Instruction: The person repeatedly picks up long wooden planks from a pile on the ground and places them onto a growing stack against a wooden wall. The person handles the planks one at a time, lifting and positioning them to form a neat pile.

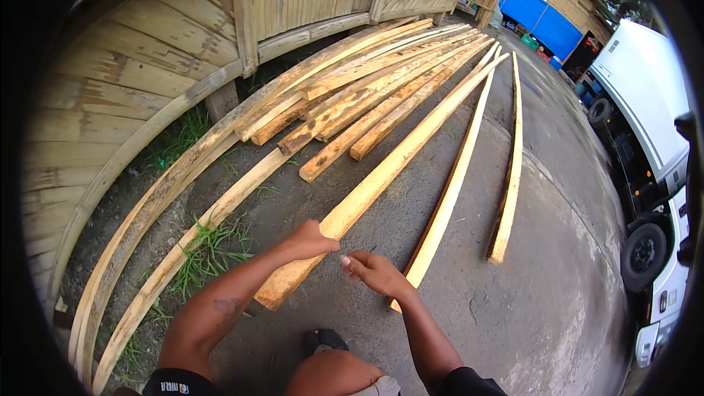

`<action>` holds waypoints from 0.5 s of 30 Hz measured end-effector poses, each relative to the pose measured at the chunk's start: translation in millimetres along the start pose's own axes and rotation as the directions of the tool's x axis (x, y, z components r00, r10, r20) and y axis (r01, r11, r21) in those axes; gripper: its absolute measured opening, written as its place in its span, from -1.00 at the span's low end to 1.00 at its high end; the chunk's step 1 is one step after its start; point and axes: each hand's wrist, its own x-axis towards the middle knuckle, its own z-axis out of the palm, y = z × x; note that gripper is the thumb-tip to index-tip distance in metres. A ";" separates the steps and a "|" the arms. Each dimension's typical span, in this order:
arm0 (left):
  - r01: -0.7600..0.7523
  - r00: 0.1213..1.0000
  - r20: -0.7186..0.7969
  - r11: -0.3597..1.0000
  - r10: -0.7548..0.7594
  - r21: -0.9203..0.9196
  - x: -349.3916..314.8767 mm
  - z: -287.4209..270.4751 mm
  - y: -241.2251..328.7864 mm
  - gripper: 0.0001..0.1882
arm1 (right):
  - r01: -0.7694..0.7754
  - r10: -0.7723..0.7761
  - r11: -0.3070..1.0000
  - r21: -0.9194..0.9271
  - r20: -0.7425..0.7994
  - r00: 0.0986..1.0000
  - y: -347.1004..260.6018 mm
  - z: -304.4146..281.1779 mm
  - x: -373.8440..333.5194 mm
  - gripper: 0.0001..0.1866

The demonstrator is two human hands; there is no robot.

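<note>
My left hand [311,240] is over the near part of a long sawn wooden beam [392,174]. It is closed in a fist, its thumb pointing right and its fingers mostly hidden; I cannot tell whether it touches the wood. Just right of it is my right hand [374,273], fingers curled and thumb pressed in toward the left hand. Anything held in either hand is too small or hidden. A second, narrower beam [452,187] runs away from beside my right wrist. Farther right a third beam [510,176] lies apart on the ground.
A pile of several rough beams [381,92] lies ahead on the left, along a woven bamboo wall [312,0]. Grass tufts [213,253] grow by the long pieces at left. A white truck [645,88] stands at the right; a blue tarp [539,18] hangs far back.
</note>
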 end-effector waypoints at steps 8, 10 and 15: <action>0.404 0.884 0.104 0.857 -0.455 0.320 -233.8 -172.4 -174.3 -0.25 | 0.204 -0.546 0.415 -0.887 -0.063 0.836 -91.8 -79.6 112.7 -0.17; 0.520 0.812 0.026 0.742 -0.584 0.423 -299.1 -206.9 -215.3 -0.28 | 0.272 -0.562 0.384 -0.882 0.010 0.827 -93.7 -70.2 125.0 -0.19; 0.842 0.426 -0.422 0.182 -0.800 0.507 -424.0 -249.4 -262.4 -0.32 | 0.429 -0.554 0.441 -0.789 0.137 0.821 -83.3 -26.7 140.2 -0.21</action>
